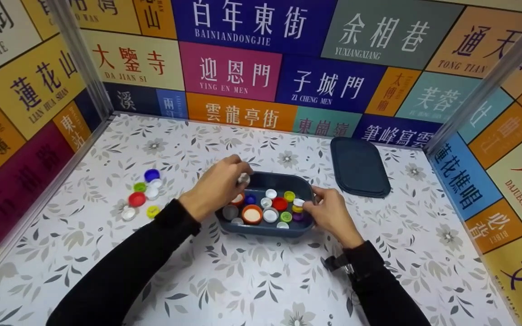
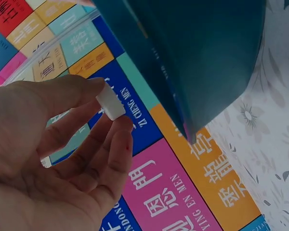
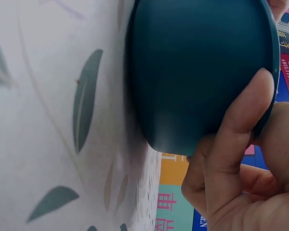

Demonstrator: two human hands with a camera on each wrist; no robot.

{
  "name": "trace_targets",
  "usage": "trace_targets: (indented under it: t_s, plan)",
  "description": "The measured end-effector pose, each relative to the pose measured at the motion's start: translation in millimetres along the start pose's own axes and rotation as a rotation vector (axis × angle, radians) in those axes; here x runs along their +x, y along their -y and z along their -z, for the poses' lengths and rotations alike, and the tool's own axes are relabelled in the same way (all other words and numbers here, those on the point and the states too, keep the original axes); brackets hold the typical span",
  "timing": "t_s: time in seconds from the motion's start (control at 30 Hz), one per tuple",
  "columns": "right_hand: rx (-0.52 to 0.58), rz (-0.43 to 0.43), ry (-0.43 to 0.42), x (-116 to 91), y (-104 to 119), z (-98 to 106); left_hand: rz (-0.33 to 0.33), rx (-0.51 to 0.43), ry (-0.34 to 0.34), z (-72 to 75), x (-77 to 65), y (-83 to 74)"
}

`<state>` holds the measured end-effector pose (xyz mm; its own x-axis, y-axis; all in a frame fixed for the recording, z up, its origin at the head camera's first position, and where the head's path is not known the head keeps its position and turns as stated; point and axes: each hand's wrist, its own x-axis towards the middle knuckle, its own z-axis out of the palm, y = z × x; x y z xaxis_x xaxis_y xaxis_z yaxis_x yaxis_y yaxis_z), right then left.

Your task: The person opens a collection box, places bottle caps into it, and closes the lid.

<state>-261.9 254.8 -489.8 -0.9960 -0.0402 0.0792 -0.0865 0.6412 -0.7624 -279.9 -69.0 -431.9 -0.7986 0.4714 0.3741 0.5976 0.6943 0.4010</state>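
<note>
A dark blue-green plastic box (image 1: 261, 232) on the table holds several bottle caps in orange, red, white, yellow, green, purple and blue. Over its left end, my left hand (image 1: 221, 183) pinches a whitish bottle cap (image 2: 111, 102) between thumb and fingertips. My right hand (image 1: 333, 210) grips the box's right end, with its fingers around the rim in the right wrist view. Left of the box lies a loose group of caps, among them a blue cap (image 1: 152, 174), a red cap (image 1: 137, 198) and a yellow cap (image 1: 153, 211).
A dark lid (image 1: 360, 167) lies flat at the back right of the table. The white table (image 1: 261, 280) has a leaf and flower pattern. Colourful sign-printed walls (image 1: 231, 68) enclose the back and both sides.
</note>
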Motion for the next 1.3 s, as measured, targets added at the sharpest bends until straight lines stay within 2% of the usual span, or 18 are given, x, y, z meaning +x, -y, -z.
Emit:
trace_targets:
  t_s: [0.1, 0.3, 0.47, 0.63, 0.77, 1.1, 1.3]
  plan:
    - [0.003, -0.004, 0.005, -0.3, 0.0, -0.5, -0.009, 0.026, 0.050, -5.7, 4.9, -2.8]
    - [0.019, -0.022, 0.012, 0.6, -0.4, -1.0, 0.034, 0.066, 0.187, -14.7, 19.0, -11.2]
    - [0.019, -0.013, 0.001, 0.3, -0.6, -1.3, 0.021, 0.083, 0.239, -22.8, 29.5, -12.6]
    - [0.018, -0.008, -0.004, -0.2, -0.9, -1.3, 0.040, 0.094, 0.281, -30.0, 33.9, -12.5]
    - [0.006, -0.010, -0.007, 0.0, -1.1, 0.1, 0.045, 0.099, 0.274, -30.5, 33.7, -13.1]
    - [-0.027, 0.003, -0.028, 0.6, -1.1, 0.8, 0.016, 0.084, 0.177, -17.2, 24.9, -9.6]
    - [0.025, -0.027, 0.004, -0.4, 0.0, -0.9, 0.011, 0.057, 0.113, -9.8, 14.2, -1.5]
